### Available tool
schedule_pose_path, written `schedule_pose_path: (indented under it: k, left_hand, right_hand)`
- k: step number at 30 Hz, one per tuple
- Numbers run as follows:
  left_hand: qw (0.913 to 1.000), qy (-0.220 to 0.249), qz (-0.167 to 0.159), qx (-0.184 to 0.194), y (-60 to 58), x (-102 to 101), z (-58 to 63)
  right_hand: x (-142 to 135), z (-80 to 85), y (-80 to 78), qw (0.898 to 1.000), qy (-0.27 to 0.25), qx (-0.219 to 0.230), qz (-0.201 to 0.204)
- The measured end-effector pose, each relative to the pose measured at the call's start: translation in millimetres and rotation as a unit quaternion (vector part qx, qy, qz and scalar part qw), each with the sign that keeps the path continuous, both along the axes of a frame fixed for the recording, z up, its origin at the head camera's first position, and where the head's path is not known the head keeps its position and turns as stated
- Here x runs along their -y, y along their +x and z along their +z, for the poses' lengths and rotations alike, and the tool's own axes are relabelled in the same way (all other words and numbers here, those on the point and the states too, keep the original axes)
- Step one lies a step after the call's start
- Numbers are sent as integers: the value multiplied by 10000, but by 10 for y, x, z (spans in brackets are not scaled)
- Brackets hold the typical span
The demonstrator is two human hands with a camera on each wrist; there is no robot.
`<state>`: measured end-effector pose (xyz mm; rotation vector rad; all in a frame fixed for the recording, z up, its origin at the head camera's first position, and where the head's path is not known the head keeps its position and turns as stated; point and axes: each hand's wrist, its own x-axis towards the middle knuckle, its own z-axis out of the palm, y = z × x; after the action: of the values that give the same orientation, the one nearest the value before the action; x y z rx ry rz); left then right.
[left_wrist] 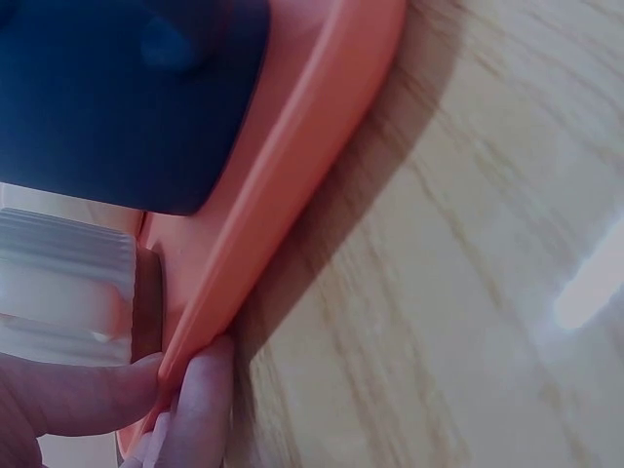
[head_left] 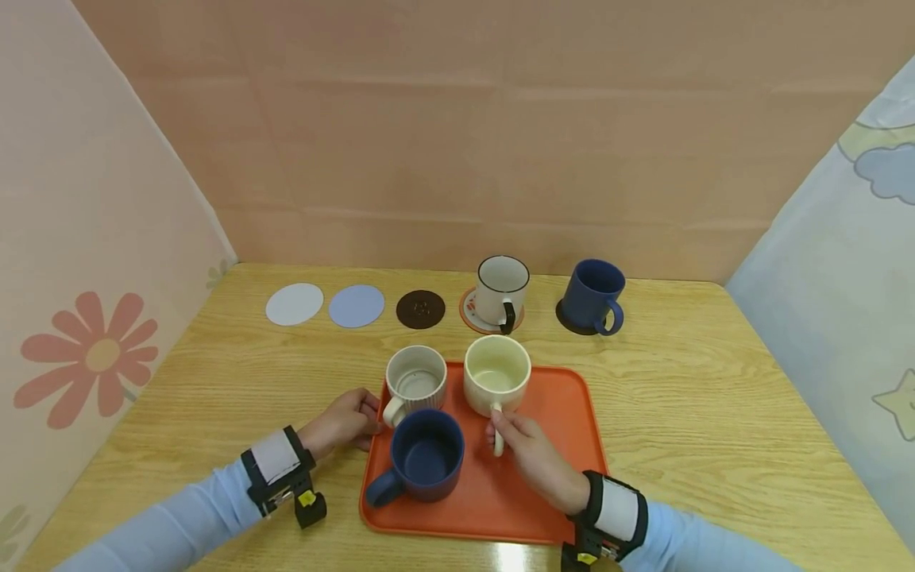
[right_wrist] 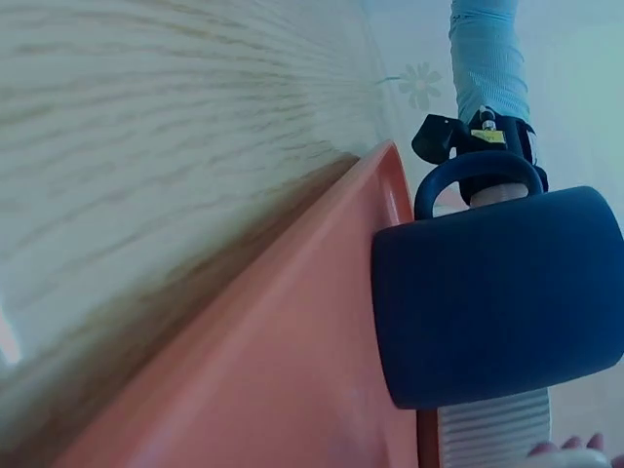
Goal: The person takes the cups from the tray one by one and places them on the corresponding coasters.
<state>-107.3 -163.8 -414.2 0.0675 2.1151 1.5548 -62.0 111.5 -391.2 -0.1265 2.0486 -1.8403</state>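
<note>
My left hand pinches the left rim of an orange-red tray; in the left wrist view the thumb lies inside the rim and the fingers outside. With thumb and fingers, my right hand grips the handle of a cream mug over the tray's far part. Whether that mug touches the tray, I cannot tell. Left of it is a ribbed off-white mug, its handle near my left hand. In front stands a large dark blue mug, which fills much of the right wrist view.
Along the table's back runs a row of coasters: white, lavender and dark brown. A white mug with a black handle stands on a patterned coaster, and a blue mug on a dark one. Wall sheets border the table.
</note>
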Motion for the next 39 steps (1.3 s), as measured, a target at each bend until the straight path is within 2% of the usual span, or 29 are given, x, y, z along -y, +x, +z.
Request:
schedule_pose_path:
  k: [9,13,21,26,33,39]
  left_hand:
    - [10000,1,-21,-14,-2,5,-3]
    - [9999,26,-104,-54,-6,17,-11]
    - [9999,88,-104,21,-9,13,-22]
    - [9998,138,-125,20,-7,14,-17]
    - [9997,161,-176,7,-4,14,-2]
    - [9997,169,-156,11,-5,8,4]
  right_hand:
    - [68,62,36,9956,301,-152,-879]
    - [53,87,9,9931,347,-486,-1006]
    - [28,137,-39,9918,437,-809,-889]
    - [22,205,-96,9875,485,-1273,-799]
    - [4,265,-245,9798,427,-1897,-466]
    - [23,268,-398,9786,306,-2015,-287]
